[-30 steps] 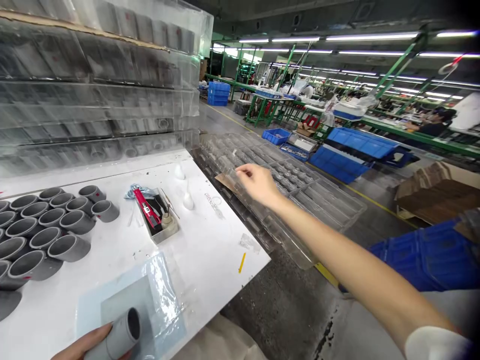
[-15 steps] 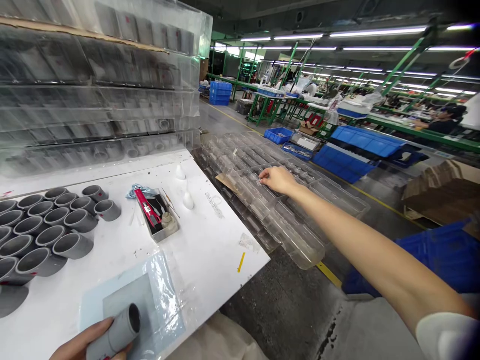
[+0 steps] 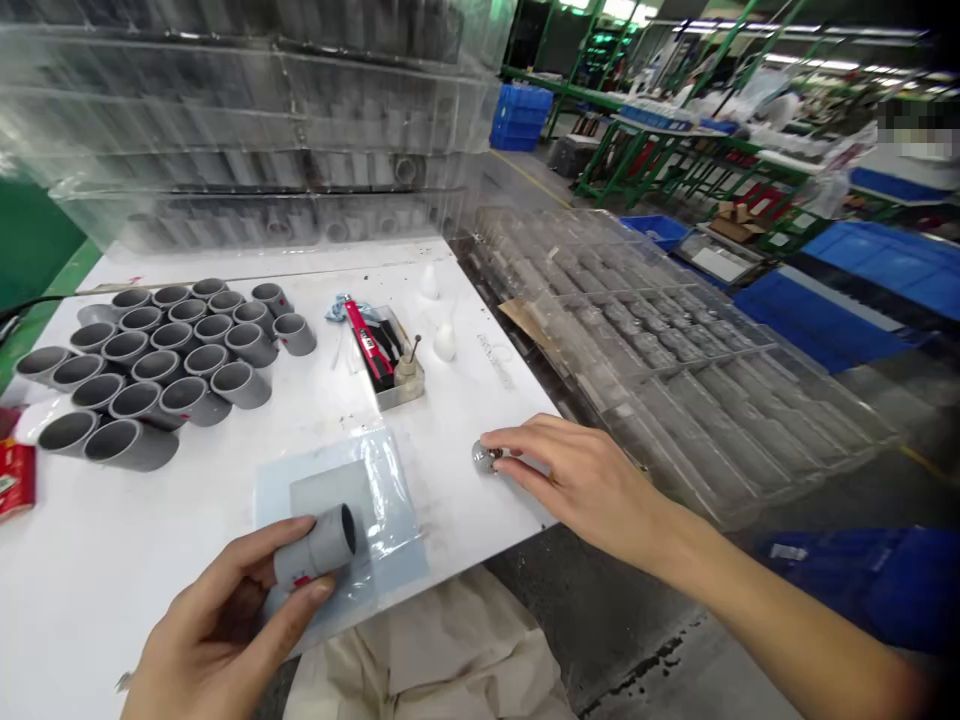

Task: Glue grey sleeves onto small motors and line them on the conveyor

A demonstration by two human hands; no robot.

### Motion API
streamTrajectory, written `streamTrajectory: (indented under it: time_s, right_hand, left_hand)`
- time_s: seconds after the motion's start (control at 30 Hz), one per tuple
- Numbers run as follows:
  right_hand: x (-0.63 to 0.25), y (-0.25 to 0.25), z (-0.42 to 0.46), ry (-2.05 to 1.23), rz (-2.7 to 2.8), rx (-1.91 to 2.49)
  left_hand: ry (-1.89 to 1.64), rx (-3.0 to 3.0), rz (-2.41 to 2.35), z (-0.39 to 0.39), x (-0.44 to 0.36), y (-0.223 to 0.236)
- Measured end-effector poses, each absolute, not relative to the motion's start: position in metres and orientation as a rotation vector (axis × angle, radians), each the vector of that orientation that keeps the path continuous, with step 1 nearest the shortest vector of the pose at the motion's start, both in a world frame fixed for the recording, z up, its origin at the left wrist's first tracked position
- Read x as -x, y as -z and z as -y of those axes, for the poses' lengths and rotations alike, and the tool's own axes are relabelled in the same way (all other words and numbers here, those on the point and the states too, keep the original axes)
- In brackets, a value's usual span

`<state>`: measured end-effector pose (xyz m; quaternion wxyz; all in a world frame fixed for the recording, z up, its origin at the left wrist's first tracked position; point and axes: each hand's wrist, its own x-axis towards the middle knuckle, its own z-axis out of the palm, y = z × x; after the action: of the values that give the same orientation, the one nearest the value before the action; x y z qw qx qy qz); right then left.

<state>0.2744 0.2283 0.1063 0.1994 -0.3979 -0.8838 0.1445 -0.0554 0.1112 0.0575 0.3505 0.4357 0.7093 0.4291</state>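
Note:
A short grey plastic tube (image 3: 315, 550) with a red mark is gripped by my left hand (image 3: 232, 600), thumb below and fingers above. It lies tilted, its open end to the right, over a light-blue sheet under clear plastic (image 3: 401, 510). My right hand (image 3: 577, 480) pinches a small shiny round piece (image 3: 486, 457), grey and see-through with a dark part, above the table's right side. What kind of part it is, I cannot make out. Many similar grey tubes (image 3: 193, 400) stand in rows on the white table (image 3: 225, 540) at left.
A small box (image 3: 401, 395) holds a red-and-black cutter (image 3: 367, 345) and a little bottle (image 3: 407, 370). Two white droppers (image 3: 444, 343) stand beside it. Clear compartment trays (image 3: 675, 370) lie right of the table. Packed trays of tubes (image 3: 300, 130) are stacked behind. Blue crates (image 3: 862, 590) sit at right.
My right hand has come back from the clear trays to the table's edge, now with the small round piece. The left hand still holds the tube, and the view has shifted.

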Motion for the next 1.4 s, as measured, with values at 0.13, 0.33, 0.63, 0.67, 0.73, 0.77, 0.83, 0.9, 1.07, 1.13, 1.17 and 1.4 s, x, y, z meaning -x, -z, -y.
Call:
streamTrajectory:
  time_s: [0.13, 0.33, 0.63, 0.67, 0.73, 0.77, 0.83, 0.9, 1.07, 1.13, 1.17, 1.4]
  right_hand:
    - [-0.263, -0.1, -0.225, -0.519, 2.475, 1.137]
    - [-0.266, -0.108, -0.228, -0.488, 2.477, 1.293]
    - [-0.252, -0.103, -0.236, -0.38, 2.549, 1.258]
    - [-0.25, -0.104, -0.235, -0.409, 2.52, 1.244]
    - [-0.241, -0.103, -0.231, -0.543, 2.393, 1.204]
    - [-0.236, -0.102, -0.228, -0.641, 2.301, 1.18]
    - [-0.221, -0.097, -0.22, -0.855, 2.104, 1.122]
    - [-0.206, -0.091, -0.211, -1.018, 1.933, 1.059]
    - [-0.177, -0.079, -0.197, -1.205, 1.694, 0.954]
    - [-0.17, -0.077, -0.194, -1.245, 1.629, 0.944]
    - [-0.168, -0.077, -0.193, -1.266, 1.603, 0.944]
    - [-0.16, -0.074, -0.188, -1.367, 1.542, 0.945]
  left_hand:
    - [-1.132, -1.109, -1.811, -0.109, 0.055, -0.059]
    - [-1.238, -1.101, -1.775, -0.111, 0.055, -0.057]
    - [-1.292, -1.026, -1.63, -0.119, 0.053, -0.065]
    - [-1.304, -1.02, -1.607, -0.118, 0.053, -0.066]
    - [-1.311, -1.028, -1.612, -0.117, 0.053, -0.067]
    - [-1.299, -1.032, -1.631, -0.117, 0.053, -0.068]
    - [-1.245, -1.028, -1.676, -0.117, 0.054, -0.069]
    - [-1.207, -1.01, -1.704, -0.118, 0.055, -0.071]
    - [-1.284, -0.973, -1.605, -0.122, 0.053, -0.073]
    - [-1.285, -0.962, -1.569, -0.123, 0.053, -0.073]
    - [-1.277, -0.959, -1.564, -0.123, 0.053, -0.073]
    - [-1.265, -0.974, -1.578, -0.121, 0.053, -0.074]
